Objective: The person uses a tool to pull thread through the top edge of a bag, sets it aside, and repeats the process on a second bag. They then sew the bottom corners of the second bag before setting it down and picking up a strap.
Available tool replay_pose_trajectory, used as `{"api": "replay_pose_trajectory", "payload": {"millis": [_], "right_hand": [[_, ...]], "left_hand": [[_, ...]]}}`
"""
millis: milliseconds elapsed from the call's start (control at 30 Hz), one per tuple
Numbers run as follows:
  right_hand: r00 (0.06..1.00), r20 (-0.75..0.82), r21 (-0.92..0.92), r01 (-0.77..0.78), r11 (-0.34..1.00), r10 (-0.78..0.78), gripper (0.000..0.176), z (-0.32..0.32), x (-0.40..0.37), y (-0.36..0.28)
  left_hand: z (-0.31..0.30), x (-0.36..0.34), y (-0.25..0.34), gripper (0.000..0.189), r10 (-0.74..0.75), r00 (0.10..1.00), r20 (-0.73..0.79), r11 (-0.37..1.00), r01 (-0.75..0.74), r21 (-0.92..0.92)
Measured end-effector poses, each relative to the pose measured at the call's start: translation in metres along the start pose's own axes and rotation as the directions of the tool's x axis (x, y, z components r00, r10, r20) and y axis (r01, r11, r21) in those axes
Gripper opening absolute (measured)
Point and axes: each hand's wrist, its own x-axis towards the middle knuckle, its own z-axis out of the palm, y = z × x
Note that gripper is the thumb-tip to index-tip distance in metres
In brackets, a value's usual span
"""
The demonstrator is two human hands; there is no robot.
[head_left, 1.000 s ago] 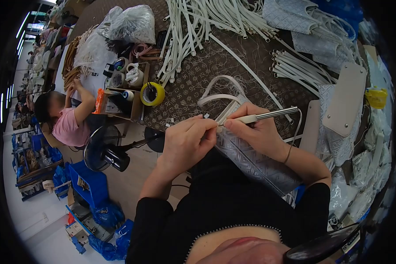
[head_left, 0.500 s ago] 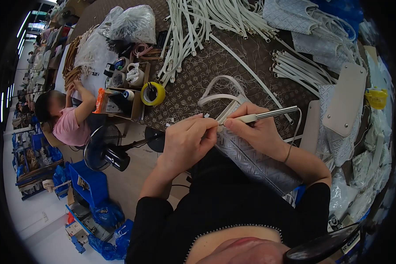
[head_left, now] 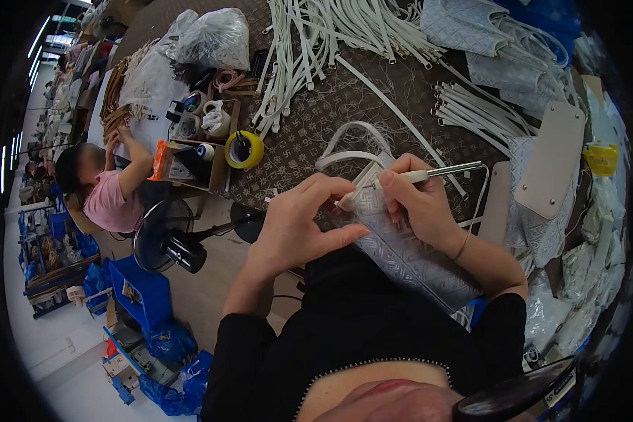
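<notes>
A silver-grey patterned handbag (head_left: pixel 411 246) with pale looped handles (head_left: pixel 352 130) lies slanted across my lap against the table edge. My left hand (head_left: pixel 292 221) is at its upper left corner, thumb stretched out and apart from the forefinger. Its forefinger rests by a small white tab (head_left: pixel 346 202) there; the other fingertips are partly hidden. Over the bag's top edge, my right hand (head_left: pixel 422 200) is closed round a pen-shaped tool (head_left: pixel 454 169) with a pale grip and a metal shaft. A thin cord trails from the shaft's end past my wrist. The tool's tip is hidden.
White straps (head_left: pixel 316 42) with buckles and loose threads cover the far table. Yellow tape (head_left: pixel 244 150) sits by a cardboard box (head_left: pixel 220 165) at left. Silver bag pieces (head_left: pixel 471 28) and a pale panel (head_left: pixel 552 158) lie right. A black fan (head_left: pixel 183 246) and a person in pink (head_left: pixel 116 200) are left.
My left hand has opened, its thumb moving away from the forefinger. My right hand has shifted slightly up and right with the tool, showing more of the bag's corner.
</notes>
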Motion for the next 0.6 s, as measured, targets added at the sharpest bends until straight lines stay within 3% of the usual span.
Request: {"api": "replay_pose_trajectory", "payload": {"millis": [67, 200, 300, 367, 400, 467, 600], "right_hand": [[1.000, 0.002, 0.020, 0.009, 1.000, -0.009, 0.017, -0.001, 0.000, 0.003], [0.996, -0.049, 0.084, 0.077, 0.994, -0.073, 0.019, -0.005, -0.002, 0.006], [0.993, -0.059, 0.109, 0.111, 0.988, -0.105, 0.019, -0.007, -0.003, 0.006], [0.993, -0.053, 0.111, 0.107, 0.988, -0.101, 0.019, -0.008, -0.004, 0.006], [0.993, -0.057, 0.108, 0.109, 0.988, -0.103, 0.020, -0.008, -0.003, 0.006], [0.993, -0.061, 0.108, 0.110, 0.988, -0.103, 0.020, -0.008, -0.003, 0.006], [0.992, -0.057, 0.100, 0.119, 0.988, -0.114, 0.020, -0.007, -0.003, 0.006]], "left_hand": [[0.000, 0.007, 0.003, 0.045, -0.107, 0.989, 0.103, 0.985, 0.091, 0.145], [-0.001, 0.015, -0.001, 0.045, -0.101, 0.984, 0.144, 0.969, 0.065, 0.239], [-0.004, 0.017, -0.002, 0.041, -0.211, 0.963, 0.165, 0.970, 0.186, 0.157], [-0.004, 0.015, -0.003, 0.031, -0.373, 0.906, 0.199, 0.920, 0.390, -0.049], [-0.002, 0.016, -0.002, 0.031, -0.373, 0.906, 0.200, 0.920, 0.390, -0.048], [0.002, 0.017, 0.001, 0.019, -0.315, 0.947, 0.055, 0.939, 0.303, 0.165], [0.005, 0.015, -0.004, 0.013, -0.280, 0.959, 0.034, 0.949, 0.272, 0.157]]}}
